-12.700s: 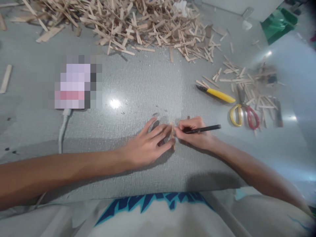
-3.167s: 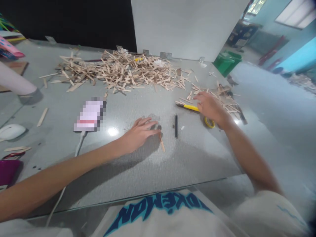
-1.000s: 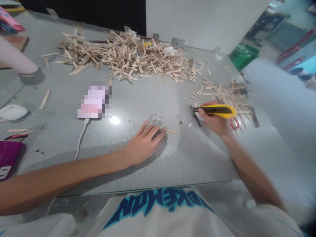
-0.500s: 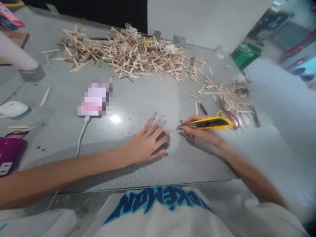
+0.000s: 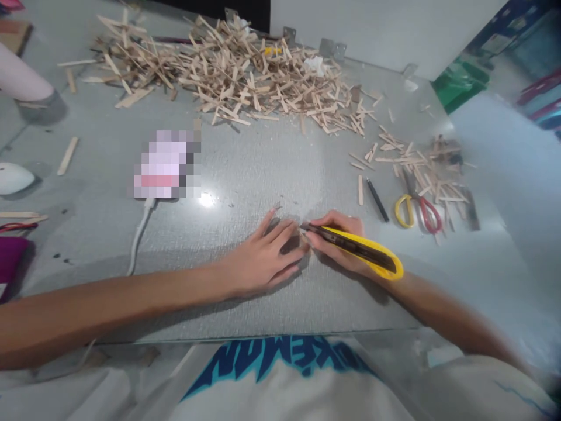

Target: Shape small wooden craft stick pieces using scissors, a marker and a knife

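The desk has a grey, finely ribbed surface with a glossy sheen. The heaped sticks are pale, matt wood. Yellow plastic, smooth-looking, forms the cutter's casing; the shirt is soft-looking, matt cloth.

It looks like a small craft workspace: a grey, glass-edged worktop bears a big heap of thin wooden sticks, with scissors, a yellow cutter and a black pen. Beyond its right side lie pale floor and a green bin; the blurred background may be a larger room.
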The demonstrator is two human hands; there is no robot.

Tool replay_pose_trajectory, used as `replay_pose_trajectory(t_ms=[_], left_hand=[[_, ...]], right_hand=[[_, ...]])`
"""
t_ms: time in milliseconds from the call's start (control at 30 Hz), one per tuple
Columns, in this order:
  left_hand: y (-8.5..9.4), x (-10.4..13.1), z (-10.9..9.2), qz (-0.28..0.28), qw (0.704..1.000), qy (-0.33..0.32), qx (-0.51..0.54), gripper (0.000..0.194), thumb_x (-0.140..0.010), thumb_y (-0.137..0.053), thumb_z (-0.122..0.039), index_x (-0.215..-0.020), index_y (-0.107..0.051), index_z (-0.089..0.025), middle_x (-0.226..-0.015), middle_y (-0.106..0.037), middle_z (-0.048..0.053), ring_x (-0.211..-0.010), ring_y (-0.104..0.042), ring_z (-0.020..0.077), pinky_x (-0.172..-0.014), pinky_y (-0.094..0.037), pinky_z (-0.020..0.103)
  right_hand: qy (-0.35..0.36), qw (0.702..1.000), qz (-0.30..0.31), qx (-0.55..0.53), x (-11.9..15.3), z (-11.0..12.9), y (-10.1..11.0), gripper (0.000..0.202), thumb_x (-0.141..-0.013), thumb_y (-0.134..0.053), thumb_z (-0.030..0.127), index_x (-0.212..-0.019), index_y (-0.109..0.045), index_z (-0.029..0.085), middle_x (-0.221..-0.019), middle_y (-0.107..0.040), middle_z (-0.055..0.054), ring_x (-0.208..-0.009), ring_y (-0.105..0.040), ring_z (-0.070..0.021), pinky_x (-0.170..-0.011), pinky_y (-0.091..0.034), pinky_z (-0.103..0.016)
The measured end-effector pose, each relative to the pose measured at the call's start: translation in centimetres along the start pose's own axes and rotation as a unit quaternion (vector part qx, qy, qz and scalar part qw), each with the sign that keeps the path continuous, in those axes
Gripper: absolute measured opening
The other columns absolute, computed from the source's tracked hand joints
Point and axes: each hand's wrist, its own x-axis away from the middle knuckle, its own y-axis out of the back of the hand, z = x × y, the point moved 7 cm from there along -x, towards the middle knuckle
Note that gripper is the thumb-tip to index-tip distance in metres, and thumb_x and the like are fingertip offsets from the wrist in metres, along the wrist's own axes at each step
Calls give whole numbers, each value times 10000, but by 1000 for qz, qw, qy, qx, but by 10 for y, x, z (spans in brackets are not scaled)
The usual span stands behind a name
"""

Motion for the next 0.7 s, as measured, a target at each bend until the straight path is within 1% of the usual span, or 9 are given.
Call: replay_pose_trajectory(t_ms=[67, 167, 300, 367, 600, 700], left_hand=[[1, 0, 0, 1, 1000, 5, 13, 407, -1118, -566, -334, -1509, -600, -223, -1591, -568, 198, -1595, -449, 413, -1348, -282, 746], [3, -1, -2, 1, 1000, 5, 21, 426, -1112, -583, -336, -1522, -591, -220, -1583, -571, 208, -1600, -440, 427, -1334, -305, 754], [4, -3, -4, 11, 1000, -4, 10, 446, -1113, -571, -344, -1531, -573, -188, -1560, -571, 243, -1588, -453, 458, -1315, -318, 778], [4, -3, -4, 14, 1000, -6, 12, 443, -1109, -579, -332, -1521, -580, -170, -1565, -564, 258, -1584, -459, 470, -1315, -310, 785], [8, -4, -3, -15, 997, 0, 70, 357, -1069, -662, -288, -1406, -655, -169, -1609, -560, 229, -1601, -452, 448, -1345, -330, 729], [7, -4, -3, -15, 997, -2, 70, 349, -1073, -648, -290, -1403, -657, -177, -1612, -559, 226, -1607, -443, 449, -1341, -331, 743]], right_hand=[[-17, 1000, -4, 23, 0, 0, 1, 173, -987, -771, 385, -893, -689, 264, -746, -745, 9, -587, -618, -149, -600, -498, -306], [-47, 998, 11, 34, 0, -4, 0, 188, -1013, -726, 367, -864, -674, 265, -714, -716, 14, -589, -602, -151, -593, -480, -306], [-31, 999, 39, 19, 0, -5, -4, 137, -1018, -723, 330, -903, -692, 264, -734, -725, 21, -595, -615, -142, -603, -495, -292], [-25, 999, 43, 16, 0, -4, -5, 133, -1022, -720, 334, -911, -690, 266, -734, -730, 17, -587, -618, -144, -595, -501, -291], [-26, 999, 46, 10, -1, -2, -7, 145, -1027, -712, 334, -904, -681, 265, -726, -729, 18, -574, -622, -144, -598, -521, -293], [-20, 999, 40, 10, -1, -2, -7, 142, -1028, -712, 335, -908, -684, 265, -729, -724, 17, -574, -616, -145, -590, -517, -294]])
